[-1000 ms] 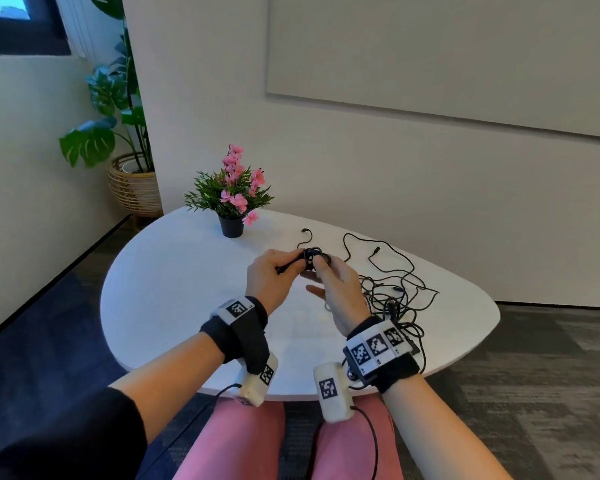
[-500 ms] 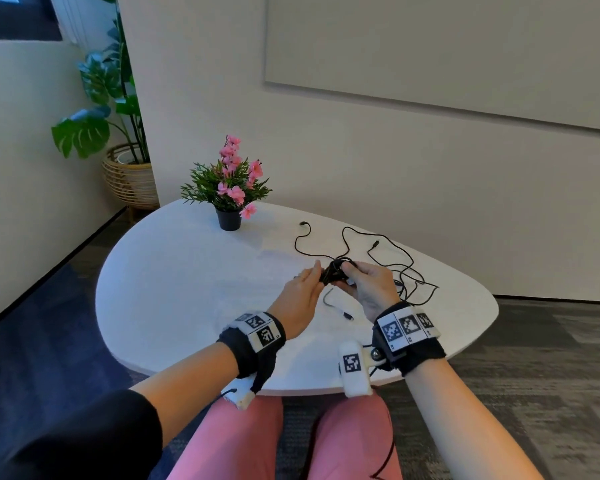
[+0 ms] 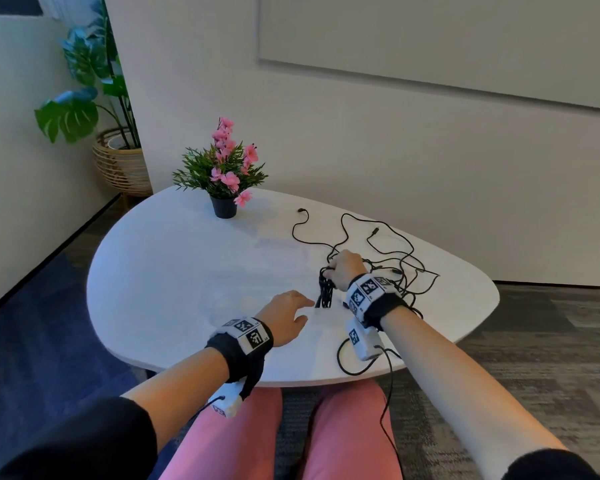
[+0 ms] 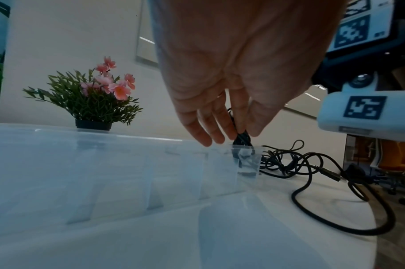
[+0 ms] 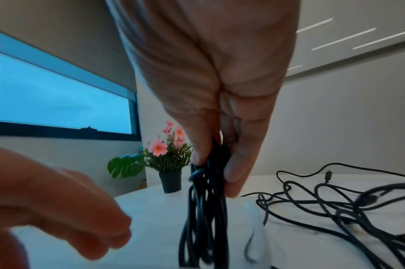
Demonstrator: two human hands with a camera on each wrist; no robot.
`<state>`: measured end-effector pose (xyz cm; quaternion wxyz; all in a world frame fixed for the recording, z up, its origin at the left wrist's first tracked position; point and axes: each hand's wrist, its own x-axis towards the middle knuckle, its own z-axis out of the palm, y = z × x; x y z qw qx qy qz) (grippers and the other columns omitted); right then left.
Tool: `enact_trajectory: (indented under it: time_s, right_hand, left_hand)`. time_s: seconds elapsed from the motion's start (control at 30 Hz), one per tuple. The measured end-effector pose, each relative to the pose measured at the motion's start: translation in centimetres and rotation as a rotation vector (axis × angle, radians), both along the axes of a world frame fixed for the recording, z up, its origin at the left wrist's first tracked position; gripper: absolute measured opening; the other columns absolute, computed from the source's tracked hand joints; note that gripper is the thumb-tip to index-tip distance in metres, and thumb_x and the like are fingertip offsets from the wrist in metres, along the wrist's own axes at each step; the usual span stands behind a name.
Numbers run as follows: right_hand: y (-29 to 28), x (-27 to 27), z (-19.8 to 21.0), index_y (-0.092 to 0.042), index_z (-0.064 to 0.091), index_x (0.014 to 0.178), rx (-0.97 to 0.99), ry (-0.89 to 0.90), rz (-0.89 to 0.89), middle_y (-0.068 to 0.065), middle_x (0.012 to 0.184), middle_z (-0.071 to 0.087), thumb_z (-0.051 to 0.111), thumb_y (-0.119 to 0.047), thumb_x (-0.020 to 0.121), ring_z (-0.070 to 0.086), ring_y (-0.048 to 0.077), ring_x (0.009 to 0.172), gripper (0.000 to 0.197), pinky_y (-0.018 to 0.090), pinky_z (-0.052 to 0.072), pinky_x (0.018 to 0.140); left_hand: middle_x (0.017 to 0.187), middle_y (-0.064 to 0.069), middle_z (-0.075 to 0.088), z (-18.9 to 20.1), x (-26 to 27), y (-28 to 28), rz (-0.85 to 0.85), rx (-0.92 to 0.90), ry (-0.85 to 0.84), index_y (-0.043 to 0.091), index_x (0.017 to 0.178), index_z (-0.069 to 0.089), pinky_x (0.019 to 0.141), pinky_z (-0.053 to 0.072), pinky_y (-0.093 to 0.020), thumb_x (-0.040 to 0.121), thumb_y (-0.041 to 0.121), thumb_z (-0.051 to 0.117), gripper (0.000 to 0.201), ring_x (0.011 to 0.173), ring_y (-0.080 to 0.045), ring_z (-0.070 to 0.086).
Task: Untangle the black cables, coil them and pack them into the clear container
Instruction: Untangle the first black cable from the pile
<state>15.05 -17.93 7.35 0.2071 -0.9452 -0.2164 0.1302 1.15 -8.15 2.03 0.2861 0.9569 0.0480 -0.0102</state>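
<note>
My right hand (image 3: 330,270) pinches the top of a coiled black cable (image 3: 325,293), which hangs straight down from my fingers (image 5: 233,174). In the left wrist view the coil's lower end (image 4: 242,140) dips into the end compartment of the clear container (image 4: 109,172), a translucent box with several dividers. My left hand (image 3: 300,308) hovers low just left of the coil (image 5: 203,209), fingers relaxed and holding nothing. The other black cables (image 3: 395,261) lie tangled on the table behind my right hand. The container hardly shows in the head view.
A small potted plant with pink flowers (image 3: 224,178) stands at the back of the white table (image 3: 174,271). A loose cable end (image 3: 303,212) lies near it. The table's front edge runs just before my knees. A large plant in a basket (image 3: 118,161) stands on the floor at left.
Both hands came down from mid-air to the table. My left hand let go of the coil and drew back. My right hand carried the coil right and down to the container.
</note>
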Motion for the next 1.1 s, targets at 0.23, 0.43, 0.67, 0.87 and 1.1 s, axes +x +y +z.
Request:
enact_trajectory:
  time_s: [0.23, 0.43, 0.67, 0.87, 1.1]
  right_hand:
    - [2.2, -1.1, -3.6, -0.006, 0.053, 0.066, -0.297, -0.009, 0.059, 0.006, 0.072, 0.059, 0.063, -0.015, 0.084, 0.058, 0.023, 0.069, 0.022, 0.026, 0.043, 0.051]
    - [1.2, -0.2, -2.9, -0.002, 0.063, 0.075, -0.247, 0.014, 0.039, 0.007, 0.072, 0.062, 0.079, -0.026, 0.072, 0.06, 0.02, 0.074, 0.029, 0.025, 0.048, 0.053]
    - [0.3, -0.4, -4.7, 0.0, 0.065, 0.072, -0.174, -0.003, 0.157, 0.008, 0.064, 0.057, 0.069, -0.019, 0.083, 0.06, 0.026, 0.074, 0.023, 0.024, 0.04, 0.057]
    - [-1.4, -0.3, -5.2, -0.014, 0.073, 0.101, -0.216, -0.014, 0.266, 0.009, 0.101, 0.07, 0.055, -0.003, 0.086, 0.061, 0.029, 0.097, 0.026, 0.033, 0.05, 0.087]
    - [-2.4, -0.5, -5.1, -0.008, 0.072, 0.068, -0.02, -0.032, 0.195, 0.009, 0.077, 0.071, 0.07, 0.003, 0.07, 0.065, 0.022, 0.076, 0.011, 0.023, 0.05, 0.066]
  left_hand:
    - [0.15, -0.004, 0.035, -0.9, 1.0, -0.8, -0.072, 0.046, 0.03, 0.013, 0.143, 0.039, 0.111, 0.023, -0.026, 0.098, 0.015, 0.042, 0.045, 0.136, -0.021, 0.035]
    - [0.149, -0.004, 0.038, -1.2, 1.4, -0.3, -0.063, 0.041, 0.078, 0.014, 0.142, 0.039, 0.112, 0.023, -0.026, 0.098, 0.018, 0.041, 0.045, 0.136, -0.02, 0.036]
    - [0.144, -0.007, 0.043, -0.7, 2.5, 0.0, -0.036, 0.01, 0.091, 0.014, 0.14, 0.041, 0.109, 0.032, -0.032, 0.097, 0.017, 0.042, 0.043, 0.13, -0.023, 0.042]
    - [0.143, -0.008, 0.044, -0.8, 3.5, -0.4, -0.067, 0.03, 0.143, 0.014, 0.14, 0.042, 0.109, 0.032, -0.031, 0.098, 0.015, 0.04, 0.042, 0.129, -0.024, 0.042]
    - [0.135, -0.008, 0.053, -0.3, 5.0, -0.2, -0.046, 0.089, 0.145, 0.016, 0.134, 0.051, 0.103, 0.037, -0.032, 0.098, 0.016, 0.041, 0.037, 0.124, -0.025, 0.048]
